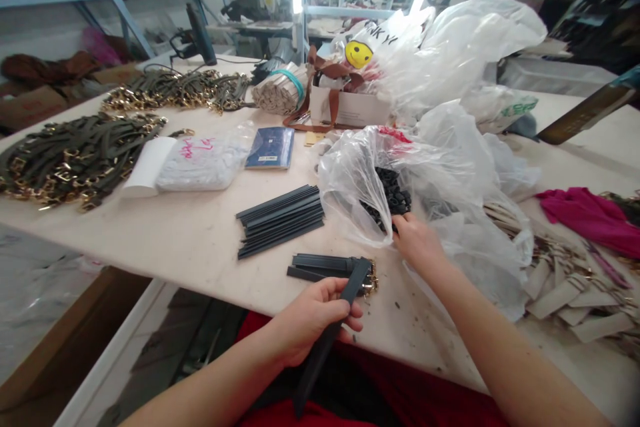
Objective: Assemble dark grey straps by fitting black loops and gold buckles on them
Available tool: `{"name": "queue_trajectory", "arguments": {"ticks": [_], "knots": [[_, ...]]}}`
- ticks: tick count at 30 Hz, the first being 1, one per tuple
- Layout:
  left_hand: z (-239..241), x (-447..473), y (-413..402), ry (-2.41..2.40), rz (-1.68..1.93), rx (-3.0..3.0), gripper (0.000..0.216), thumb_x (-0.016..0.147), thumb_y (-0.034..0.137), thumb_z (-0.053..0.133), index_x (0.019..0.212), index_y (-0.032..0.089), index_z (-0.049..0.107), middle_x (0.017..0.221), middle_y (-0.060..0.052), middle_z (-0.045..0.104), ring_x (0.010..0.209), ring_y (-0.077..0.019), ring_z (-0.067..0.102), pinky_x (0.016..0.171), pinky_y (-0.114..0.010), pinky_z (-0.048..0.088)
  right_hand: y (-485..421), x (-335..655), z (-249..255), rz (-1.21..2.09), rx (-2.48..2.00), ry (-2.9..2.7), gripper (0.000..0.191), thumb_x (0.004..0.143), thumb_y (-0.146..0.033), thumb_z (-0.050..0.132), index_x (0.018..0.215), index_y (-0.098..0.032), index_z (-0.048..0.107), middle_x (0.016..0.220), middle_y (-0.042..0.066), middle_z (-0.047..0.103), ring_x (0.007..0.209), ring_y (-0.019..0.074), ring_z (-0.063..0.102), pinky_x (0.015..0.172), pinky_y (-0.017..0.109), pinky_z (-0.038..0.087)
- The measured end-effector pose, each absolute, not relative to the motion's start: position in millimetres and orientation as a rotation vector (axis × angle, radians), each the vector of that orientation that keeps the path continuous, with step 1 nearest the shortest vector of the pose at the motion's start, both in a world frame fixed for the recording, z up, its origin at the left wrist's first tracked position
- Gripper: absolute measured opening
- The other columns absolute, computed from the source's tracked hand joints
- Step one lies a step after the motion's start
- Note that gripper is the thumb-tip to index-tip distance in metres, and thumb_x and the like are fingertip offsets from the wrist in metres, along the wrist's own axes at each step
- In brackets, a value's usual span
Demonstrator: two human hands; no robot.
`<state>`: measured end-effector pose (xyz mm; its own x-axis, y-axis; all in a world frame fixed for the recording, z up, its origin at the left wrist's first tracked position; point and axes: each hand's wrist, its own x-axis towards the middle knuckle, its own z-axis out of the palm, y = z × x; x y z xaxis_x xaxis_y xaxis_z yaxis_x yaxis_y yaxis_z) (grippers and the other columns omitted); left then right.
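Note:
My left hand (327,313) is closed around a dark strap (334,327), which slants from near the table edge down toward my lap. Just beyond it lies a small stack of dark straps (320,260) with gold-coloured metal hardware (373,278) at the right end. My right hand (414,237) reaches into the mouth of a clear plastic bag (350,173), its fingers bent against a heap of small black loops (393,192). The fingertips are partly hidden there, so any piece between them cannot be made out. A bundle of flat dark strips (283,219) rests left of the bag.
On the left lie piles of olive straps with gold buckles (75,153). A wrapped white packet (200,163) and blue booklet (270,147) sit mid-table. Large plastic bags (465,47) rise behind; beige straps (575,287) and magenta cloth (590,217) are at right.

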<state>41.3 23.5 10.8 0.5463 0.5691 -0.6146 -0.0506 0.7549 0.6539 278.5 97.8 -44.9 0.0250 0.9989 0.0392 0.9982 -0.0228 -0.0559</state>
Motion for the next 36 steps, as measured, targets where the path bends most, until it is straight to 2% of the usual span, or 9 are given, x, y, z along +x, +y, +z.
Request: {"name": "queue_trajectory", "arguments": {"ticks": [3,7,9,13,19,23,26,30,36], "knots": [[5.1,39.2,20.8,0.916,0.418,0.727,0.028,0.073,0.03,0.057,0.095,0.014,0.053,0.063,0.005,0.047,0.049,-0.0047,0.046,0.048,-0.018,0.036,98.4,283.2,-45.9,0.029,-2.206,-2.148,0.019,0.08,-0.023,0.051,0.096,-0.017,0.06,0.093,0.012,0.06,0.082,0.0245,0.059,0.065,0.032,0.041],[1.6,36.2,16.8,0.916,0.443,0.864,0.042,0.077,0.045,0.055,0.105,0.014,0.051,0.051,0.01,0.033,0.041,-0.0033,0.027,0.041,-0.017,0.021,100.0,289.2,-47.8,0.074,-2.204,-2.15,0.024,0.075,-0.02,0.056,0.099,-0.016,0.059,0.095,0.01,0.062,0.084,0.0229,0.059,0.068,0.029,0.041],[2.0,34.3,15.2,0.883,0.433,0.766,0.046,0.08,0.05,0.05,0.11,0.015,0.048,0.052,0.01,0.034,0.038,-0.0031,0.021,0.039,-0.018,0.016,98.9,290.6,-48.3,0.091,-2.202,-2.14,0.021,0.075,-0.02,0.056,0.096,-0.016,0.06,0.093,0.011,0.062,0.082,0.023,0.059,0.067,0.029,0.041],[5.4,29.6,13.8,0.771,0.348,0.584,0.049,0.084,0.053,0.04,0.106,0.012,0.052,0.059,0.004,0.046,0.037,-0.0041,0.033,0.039,-0.019,0.023,95.5,290.6,-50.0,0.115,-2.18,-2.085,0.016,0.076,-0.019,0.055,0.089,-0.017,0.062,0.087,0.011,0.063,0.078,0.0242,0.059,0.066,0.032,0.04],[10.0,25.3,13.3,0.744,0.296,0.44,0.042,0.082,0.046,0.046,0.104,0.011,0.055,0.059,0.003,0.048,0.042,-0.0052,0.042,0.045,-0.019,0.03,94.1,294.6,-46.7,0.18,-2.075,-1.885,0.022,0.073,-0.009,0.049,0.089,-0.014,0.063,0.093,0.013,0.063,0.085,0.025,0.059,0.075,0.034,0.042],[9.6,27.8,9.6,0.791,0.348,0.564,0.035,0.081,0.038,0.048,0.102,0.011,0.055,0.058,0.003,0.05,0.042,-0.0057,0.044,0.044,-0.018,0.032,75.4,289.8,-33.2,0.245,-1.978,-1.697,0.025,0.08,-0.018,0.044,0.101,-0.012,0.057,0.095,0.013,0.063,0.084,0.0227,0.059,0.075,0.035,0.045],[10.1,32.7,7.3,0.835,0.38,0.752,0.034,0.081,0.038,0.047,0.101,0.012,0.053,0.058,0.002,0.053,0.042,-0.0061,0.046,0.043,-0.017,0.033,46.3,268.3,-22.2,0.489,-1.836,-1.587,0.027,0.083,-0.032,0.046,0.102,-0.015,0.054,0.086,0.007,0.066,0.072,0.0166,0.06,0.067,0.029,0.048],[14.2,39.4,9.1,0.865,0.375,1.064,0.029,0.084,0.037,0.041,0.097,0.013,0.051,0.058,0.004,0.052,0.04,-0.0054,0.045,0.042,-0.016,0.033,11.6,230.1,-11.1,1.05,-1.472,-1.155,0.029,0.077,-0.039,0.058,0.096,-0.018,0.058,0.083,0.003,0.064,0.067,0.013,0.055,0.062,0.025,0.044],[13.5,42.9,14.2,0.925,0.416,1.216,0.026,0.086,0.033,0.036,0.092,0.014,0.051,0.053,0.004,0.051,0.039,-0.0063,0.045,0.039,-0.015,0.033,-2.4,206.8,-14.4,1.32,-1.255,-0.785,0.027,0.075,-0.039,0.062,0.093,-0.019,0.062,0.075,0.0,0.059,0.054,0.0082,0.045,0.051,0.021,0.037]]}}
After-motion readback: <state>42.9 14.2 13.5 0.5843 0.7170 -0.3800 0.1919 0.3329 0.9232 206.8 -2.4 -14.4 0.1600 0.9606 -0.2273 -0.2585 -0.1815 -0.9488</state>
